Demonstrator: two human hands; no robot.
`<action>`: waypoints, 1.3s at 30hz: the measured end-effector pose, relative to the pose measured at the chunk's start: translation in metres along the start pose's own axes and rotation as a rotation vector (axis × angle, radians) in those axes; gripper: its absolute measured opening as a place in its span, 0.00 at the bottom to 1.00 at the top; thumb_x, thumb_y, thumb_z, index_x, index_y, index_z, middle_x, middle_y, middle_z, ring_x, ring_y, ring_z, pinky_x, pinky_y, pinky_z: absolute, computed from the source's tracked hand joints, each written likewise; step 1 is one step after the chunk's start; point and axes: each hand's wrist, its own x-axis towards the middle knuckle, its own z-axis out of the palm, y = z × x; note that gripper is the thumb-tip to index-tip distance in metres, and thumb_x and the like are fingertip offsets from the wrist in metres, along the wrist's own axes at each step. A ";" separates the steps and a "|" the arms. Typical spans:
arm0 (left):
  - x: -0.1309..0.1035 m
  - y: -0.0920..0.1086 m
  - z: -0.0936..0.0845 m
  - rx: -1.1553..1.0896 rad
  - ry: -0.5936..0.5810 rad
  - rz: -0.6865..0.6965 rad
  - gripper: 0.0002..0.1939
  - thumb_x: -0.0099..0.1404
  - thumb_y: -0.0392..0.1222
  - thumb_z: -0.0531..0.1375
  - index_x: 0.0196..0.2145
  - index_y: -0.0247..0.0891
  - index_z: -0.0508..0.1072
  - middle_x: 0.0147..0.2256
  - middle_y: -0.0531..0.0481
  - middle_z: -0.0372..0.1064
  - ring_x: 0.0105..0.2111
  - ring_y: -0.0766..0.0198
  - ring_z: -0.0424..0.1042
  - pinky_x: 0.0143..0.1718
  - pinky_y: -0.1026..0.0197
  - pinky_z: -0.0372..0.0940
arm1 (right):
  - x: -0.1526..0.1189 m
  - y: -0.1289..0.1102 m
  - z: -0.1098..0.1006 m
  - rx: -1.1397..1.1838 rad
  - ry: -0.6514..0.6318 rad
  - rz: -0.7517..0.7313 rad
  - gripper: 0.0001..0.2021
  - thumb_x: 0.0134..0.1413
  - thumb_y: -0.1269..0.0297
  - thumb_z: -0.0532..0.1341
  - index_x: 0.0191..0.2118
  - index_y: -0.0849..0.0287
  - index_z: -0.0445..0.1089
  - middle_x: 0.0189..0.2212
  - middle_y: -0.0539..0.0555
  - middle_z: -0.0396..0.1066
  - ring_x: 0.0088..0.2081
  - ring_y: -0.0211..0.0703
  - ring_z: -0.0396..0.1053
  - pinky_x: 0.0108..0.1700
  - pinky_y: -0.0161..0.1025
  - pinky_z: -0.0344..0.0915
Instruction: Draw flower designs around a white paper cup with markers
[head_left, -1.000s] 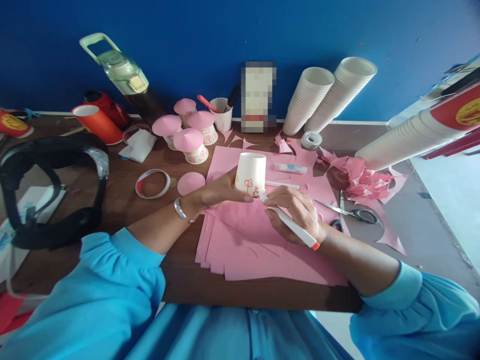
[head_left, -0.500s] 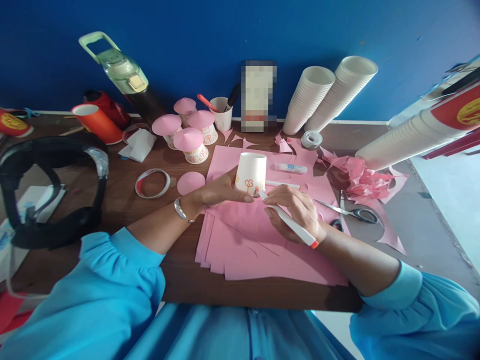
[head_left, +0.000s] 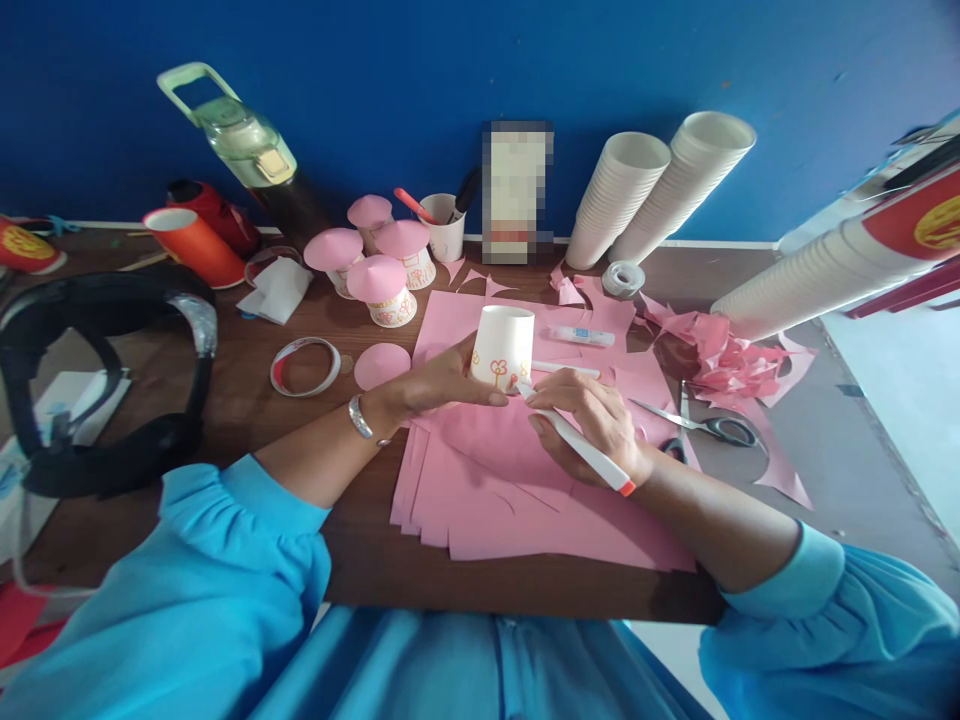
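A white paper cup (head_left: 504, 338), upside down and slightly tilted, is gripped by my left hand (head_left: 454, 380), whose thumb lies along its lower edge. Orange and red flower outlines run around the lower part of the cup. My right hand (head_left: 589, 420) is closed around a white marker pen (head_left: 592, 455) with an orange end. The pen's tip meets the cup's side at a small red flower near the lower edge. Beneath both hands lies a stack of pink paper sheets (head_left: 480, 520). A second white pen (head_left: 568, 370) rests on the paper just behind my right hand.
Decorated cups with pink cone tops (head_left: 376, 279) stand back left, beside a pink disc (head_left: 382, 367) and a tape roll (head_left: 304, 367). Scissors (head_left: 720, 428), a glue stick (head_left: 581, 336) and paper scraps (head_left: 739, 360) lie to the right. Tall cup stacks (head_left: 619, 200) lean near the blue wall.
Hardly anything differs. Both hands keep their hold on the cup and pen, and the pen tip stays at the same small red flower.
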 end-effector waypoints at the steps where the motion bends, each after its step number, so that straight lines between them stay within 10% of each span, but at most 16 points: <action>1: 0.000 0.001 0.000 0.004 -0.002 0.001 0.37 0.56 0.47 0.80 0.60 0.38 0.75 0.52 0.41 0.80 0.52 0.51 0.80 0.55 0.48 0.74 | 0.000 0.000 0.000 -0.004 -0.002 0.002 0.11 0.68 0.75 0.61 0.52 0.55 0.70 0.36 0.53 0.79 0.34 0.45 0.80 0.33 0.41 0.79; 39: 0.003 -0.011 -0.004 -0.067 0.011 0.038 0.41 0.55 0.47 0.81 0.63 0.43 0.72 0.48 0.45 0.80 0.49 0.52 0.80 0.53 0.49 0.75 | 0.000 0.000 -0.002 0.028 0.007 -0.006 0.12 0.67 0.75 0.62 0.52 0.56 0.71 0.36 0.54 0.80 0.35 0.46 0.81 0.35 0.41 0.79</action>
